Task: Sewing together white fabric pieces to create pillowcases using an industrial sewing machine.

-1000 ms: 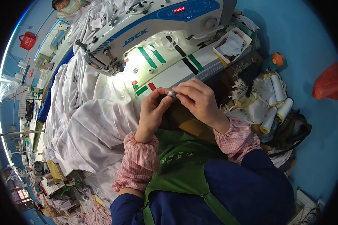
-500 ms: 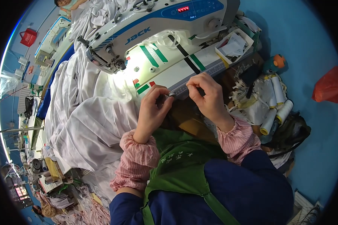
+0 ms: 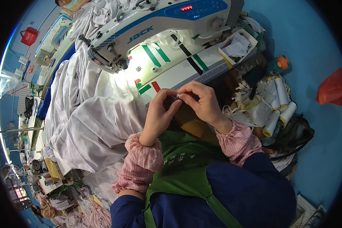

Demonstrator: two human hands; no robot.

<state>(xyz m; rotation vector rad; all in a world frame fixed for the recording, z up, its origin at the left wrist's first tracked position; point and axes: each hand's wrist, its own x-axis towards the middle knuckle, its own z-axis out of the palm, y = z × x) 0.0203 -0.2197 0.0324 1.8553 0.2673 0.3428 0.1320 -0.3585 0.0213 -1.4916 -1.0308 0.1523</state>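
Both my hands meet in front of the sewing machine [image 3: 140,36], near the front edge of its bed. My left hand [image 3: 158,112] pinches a small silver bobbin case [image 3: 177,96] between thumb and fingers; most of it is hidden by the fingertips. My right hand [image 3: 202,102] is closed in a pinch on the same small piece from the other side. Any thread between the fingers is too fine to make out. Left of my hands, white fabric [image 3: 91,133] hangs in folds from under the lit needle area.
A ruler strip [image 3: 214,73] runs along the machine bed's front edge. At the bed's right end stands a white box [image 3: 237,47] of papers. Thread cones [image 3: 281,91] and scraps lie to the right. A red bag [image 3: 332,87] hangs by the blue wall.
My right hand has moved left and down from above the ruler strip, and its fingertips now meet those of my left hand. The left hand has shifted slightly right and down.
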